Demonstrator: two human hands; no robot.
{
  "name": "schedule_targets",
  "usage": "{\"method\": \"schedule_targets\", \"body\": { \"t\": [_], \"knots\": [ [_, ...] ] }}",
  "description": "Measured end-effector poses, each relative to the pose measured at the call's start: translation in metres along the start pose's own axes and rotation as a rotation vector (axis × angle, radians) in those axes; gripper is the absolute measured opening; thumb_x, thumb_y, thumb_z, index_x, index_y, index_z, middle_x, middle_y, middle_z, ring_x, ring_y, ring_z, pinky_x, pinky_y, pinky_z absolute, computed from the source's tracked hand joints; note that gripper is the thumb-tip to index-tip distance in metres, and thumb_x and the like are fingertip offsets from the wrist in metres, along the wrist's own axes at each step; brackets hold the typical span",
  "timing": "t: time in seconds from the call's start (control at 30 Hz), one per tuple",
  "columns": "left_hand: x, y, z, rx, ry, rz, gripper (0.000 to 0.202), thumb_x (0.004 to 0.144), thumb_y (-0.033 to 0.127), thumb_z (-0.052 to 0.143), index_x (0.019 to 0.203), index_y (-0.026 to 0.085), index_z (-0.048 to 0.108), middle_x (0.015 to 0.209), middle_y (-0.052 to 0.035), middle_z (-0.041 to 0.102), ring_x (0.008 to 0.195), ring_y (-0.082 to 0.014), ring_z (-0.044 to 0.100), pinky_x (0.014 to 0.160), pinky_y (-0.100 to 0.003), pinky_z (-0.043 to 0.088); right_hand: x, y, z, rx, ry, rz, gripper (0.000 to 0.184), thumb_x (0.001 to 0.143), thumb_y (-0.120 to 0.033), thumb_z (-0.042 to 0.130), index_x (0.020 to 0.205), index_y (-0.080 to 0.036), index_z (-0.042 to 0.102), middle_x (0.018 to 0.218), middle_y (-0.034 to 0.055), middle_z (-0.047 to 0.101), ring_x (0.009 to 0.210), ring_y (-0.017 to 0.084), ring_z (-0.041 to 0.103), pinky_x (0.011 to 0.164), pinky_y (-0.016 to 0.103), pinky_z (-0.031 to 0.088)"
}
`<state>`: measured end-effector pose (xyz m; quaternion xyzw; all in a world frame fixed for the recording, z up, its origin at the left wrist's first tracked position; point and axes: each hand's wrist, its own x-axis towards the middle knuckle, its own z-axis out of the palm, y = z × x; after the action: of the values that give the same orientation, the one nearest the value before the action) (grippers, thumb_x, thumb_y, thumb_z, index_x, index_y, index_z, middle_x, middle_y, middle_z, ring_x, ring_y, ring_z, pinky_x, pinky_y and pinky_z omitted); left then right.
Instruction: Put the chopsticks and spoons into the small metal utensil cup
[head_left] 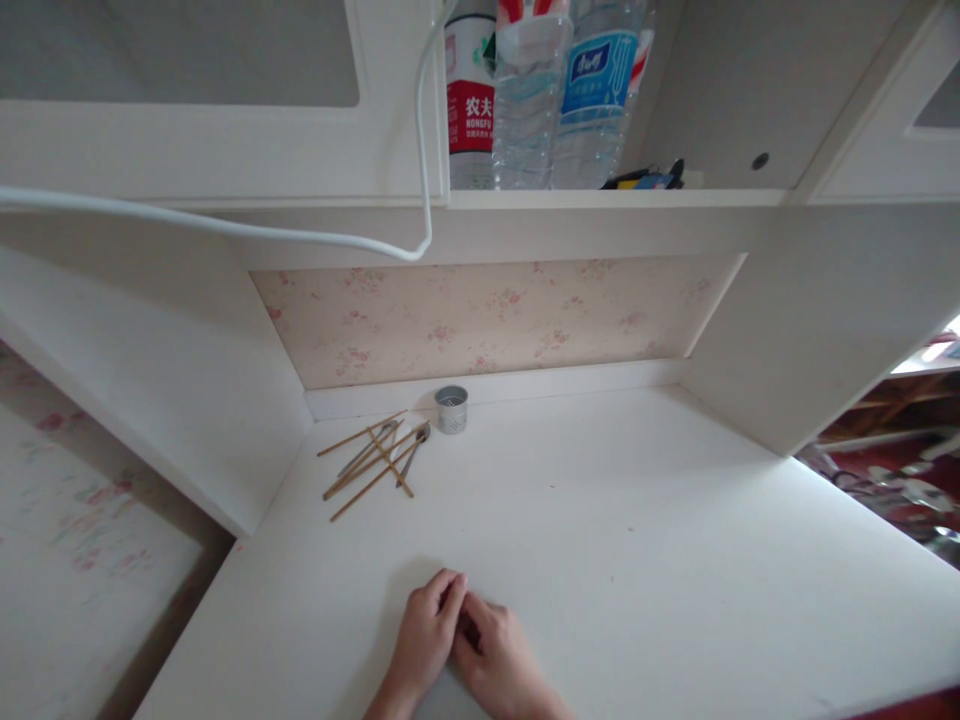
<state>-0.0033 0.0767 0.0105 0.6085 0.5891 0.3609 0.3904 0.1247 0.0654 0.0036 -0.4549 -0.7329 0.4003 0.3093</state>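
Note:
My left hand [426,628] and my right hand [498,648] rest side by side on the white tabletop near its front, touching at the fingers. Both are loosely closed, fingers curled under, and I see nothing in either one. Beyond them, at the back left, several wooden chopsticks [360,502] lie crossed in a loose pile. Two metal spoons [409,462] are mixed in with the chopsticks. Just right of the pile stands a small grey perforated cup [451,412], upright, close to the back ledge. Neither hand touches these things.
The white tabletop [600,560] lies between two side panels. A cabinet shelf [615,198] overhangs the back, with several plastic bottles [531,100] on it. A white cable [300,236] hangs across the upper left. Household clutter [892,480] shows past the right panel.

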Motion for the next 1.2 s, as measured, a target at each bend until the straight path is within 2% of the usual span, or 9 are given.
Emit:
{"method": "schedule_targets", "body": {
  "t": [0.8,1.2],
  "knots": [
    [0.001,-0.009,0.003,0.018,-0.003,0.014,0.040,0.094,0.050,0.038,0.074,0.020,0.056,0.065,-0.0003,0.058,0.064,-0.0150,0.056,0.060,-0.021,0.043,0.000,0.007,0.005,-0.047,0.001,-0.016,0.024,0.081,-0.009,0.048,0.098,-0.021,0.059,0.082,0.0025,0.070,0.067,0.013,0.062,0.061,0.018,0.040],
    [0.000,-0.004,0.000,-0.047,-0.023,0.003,0.040,0.094,0.049,0.039,0.074,0.020,0.057,0.066,-0.0004,0.058,0.065,-0.0147,0.055,0.060,-0.021,0.042,0.001,-0.005,-0.002,-0.016,-0.013,0.004,0.015,0.085,-0.015,0.051,0.095,-0.019,0.061,0.081,0.0029,0.071,0.067,0.013,0.062,0.062,0.018,0.042]
  ]
}}
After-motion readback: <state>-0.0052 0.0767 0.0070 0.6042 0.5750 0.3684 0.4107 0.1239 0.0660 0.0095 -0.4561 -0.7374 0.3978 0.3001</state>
